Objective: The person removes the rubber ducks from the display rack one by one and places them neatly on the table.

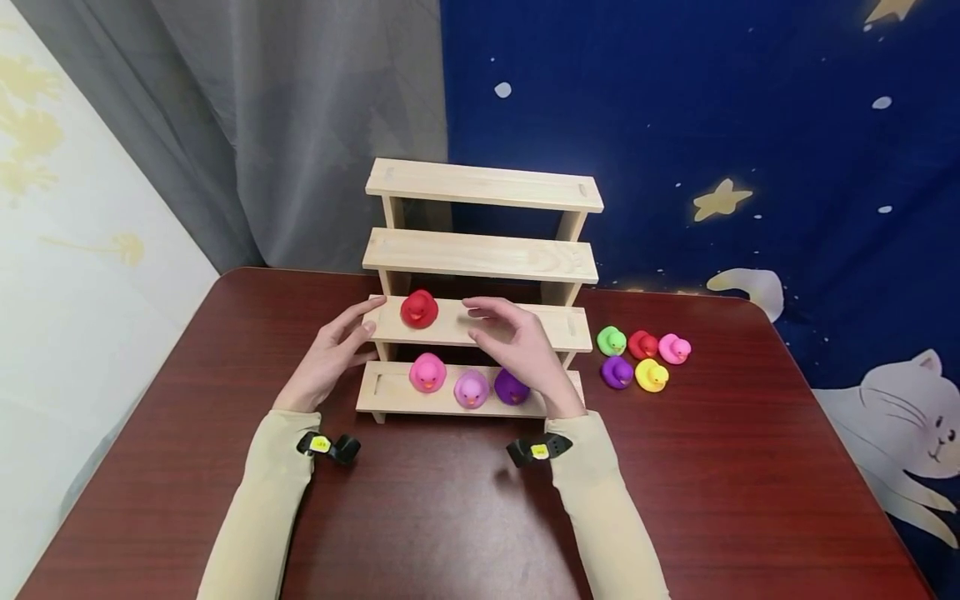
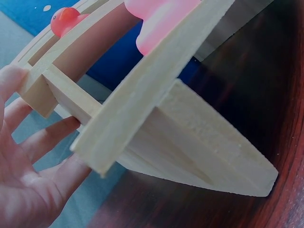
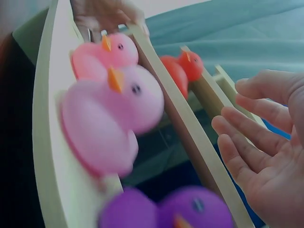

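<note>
the red duck (image 1: 419, 309) sits on the second-lowest step (image 1: 453, 335) of the wooden stand (image 1: 480, 256), between the two hands, slightly nearer the left hand (image 1: 322, 358) than the right hand (image 1: 525, 337); its beak points out over the lowest step (image 1: 392, 392). the left fingers, spread, seem to touch the stand's end; the right fingers curve loosely, thumb apart, holding nothing.

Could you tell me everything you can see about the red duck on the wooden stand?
The red duck is a smooth, rubbery-looking toy with a rounded body, an orange beak and dark eyes. It sits upright on the second shelf from the bottom, toward the left end, facing roughly frontward. The left hand and right hand are on either side, neither touching it.
</note>
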A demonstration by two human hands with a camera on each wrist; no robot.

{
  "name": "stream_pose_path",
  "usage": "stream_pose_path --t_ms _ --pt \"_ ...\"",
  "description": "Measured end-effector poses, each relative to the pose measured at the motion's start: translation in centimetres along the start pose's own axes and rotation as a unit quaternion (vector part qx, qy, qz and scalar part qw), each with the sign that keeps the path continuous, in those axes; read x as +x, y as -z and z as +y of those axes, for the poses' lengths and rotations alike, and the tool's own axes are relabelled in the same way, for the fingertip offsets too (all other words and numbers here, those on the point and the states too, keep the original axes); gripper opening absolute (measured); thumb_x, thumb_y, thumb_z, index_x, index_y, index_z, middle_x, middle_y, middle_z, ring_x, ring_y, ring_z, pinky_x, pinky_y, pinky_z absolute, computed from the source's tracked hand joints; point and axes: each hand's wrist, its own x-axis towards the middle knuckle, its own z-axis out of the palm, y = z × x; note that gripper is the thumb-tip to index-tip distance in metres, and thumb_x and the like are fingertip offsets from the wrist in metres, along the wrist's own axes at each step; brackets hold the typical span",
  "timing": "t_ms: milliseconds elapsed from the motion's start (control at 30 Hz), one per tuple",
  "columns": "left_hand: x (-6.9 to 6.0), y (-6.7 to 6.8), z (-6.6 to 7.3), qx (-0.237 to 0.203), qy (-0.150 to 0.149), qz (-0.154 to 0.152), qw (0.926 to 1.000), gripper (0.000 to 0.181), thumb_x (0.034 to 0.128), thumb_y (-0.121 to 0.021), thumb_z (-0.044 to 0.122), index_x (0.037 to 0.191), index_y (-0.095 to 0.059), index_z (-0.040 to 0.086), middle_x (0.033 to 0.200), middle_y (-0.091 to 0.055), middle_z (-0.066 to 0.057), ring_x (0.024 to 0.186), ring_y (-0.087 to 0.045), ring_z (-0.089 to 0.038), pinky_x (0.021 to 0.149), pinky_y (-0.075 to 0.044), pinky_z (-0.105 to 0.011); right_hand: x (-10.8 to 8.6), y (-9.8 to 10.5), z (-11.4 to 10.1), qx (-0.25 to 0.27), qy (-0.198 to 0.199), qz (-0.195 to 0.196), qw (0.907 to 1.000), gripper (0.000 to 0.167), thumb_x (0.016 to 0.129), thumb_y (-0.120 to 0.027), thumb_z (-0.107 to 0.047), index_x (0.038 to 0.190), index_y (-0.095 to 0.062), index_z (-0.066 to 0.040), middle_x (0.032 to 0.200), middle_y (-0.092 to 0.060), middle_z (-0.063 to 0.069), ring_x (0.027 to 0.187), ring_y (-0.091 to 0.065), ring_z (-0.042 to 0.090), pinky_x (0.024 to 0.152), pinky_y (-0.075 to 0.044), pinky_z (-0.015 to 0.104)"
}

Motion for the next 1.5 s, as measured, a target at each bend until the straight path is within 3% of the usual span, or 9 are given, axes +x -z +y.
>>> stream_pose_path --t_ms 200,400,567,1033,1500 --pt "0.1 -0.1 -0.2 0.000 -0.002 0.000 1.0000 0.048 0.1002 -0.054 0.028 0.147 -0.043 0.020 0.155 -0.026 -0.005 0.130 -0.039 -0.035 0.092 -0.044 -0.054 1.1 -1.5 0.6 0.009 0.007 -0.007 0.9999 0.033 0.087 -0.063 0.010 0.119 -0.059 0.013 0.115 -0.061 0.029 0.107 -0.058 0.043 0.094 -0.045 0.051" --pt "0.2 -0.1 -0.3 -0.002 -0.004 -0.002 1.0000 0.048 0.1007 -0.053 0.028 0.147 -0.043 0.019 0.154 -0.027 -0.006 0.131 -0.038 -0.035 0.092 -0.044 -0.054 2.6 -2.4 3.5 0.016 0.005 -0.009 0.9998 0.035 0.088 -0.067 0.003 0.122 -0.063 0.002 0.117 -0.065 0.016 0.105 -0.062 0.028 0.091 -0.049 0.037" --pt "0.2 0.0 -0.1 0.001 0.000 -0.002 1.0000 0.049 0.1003 -0.053 0.030 0.147 -0.043 0.020 0.154 -0.027 -0.006 0.132 -0.037 -0.036 0.093 -0.042 -0.056 3.5 -3.0 4.2 -0.003 0.009 -0.020 0.9997 0.034 0.088 -0.067 0.000 0.122 -0.064 -0.003 0.114 -0.065 0.007 0.101 -0.063 0.021 0.087 -0.050 0.029" --pt "0.0 0.1 0.0 0.004 0.006 -0.006 1.0000 0.050 0.1006 -0.053 0.031 0.148 -0.041 0.022 0.156 -0.023 -0.005 0.134 -0.035 -0.036 0.095 -0.041 -0.057 3.9 -4.3 3.8 -0.047 -0.038 -0.026 0.9978 0.033 0.088 -0.073 -0.014 0.120 -0.067 -0.009 0.107 -0.063 -0.001 0.090 -0.060 0.013 0.081 -0.049 0.024" --pt "0.0 0.0 0.0 0.006 0.007 -0.002 1.0000 0.049 0.1005 -0.052 0.031 0.148 -0.041 0.023 0.155 -0.026 -0.005 0.132 -0.036 -0.035 0.095 -0.041 -0.056 3.6 -4.2 3.4 -0.058 -0.032 -0.034 0.9972 0.031 0.087 -0.074 -0.015 0.116 -0.068 -0.010 0.109 -0.064 -0.001 0.096 -0.060 0.010 0.082 -0.050 0.023"
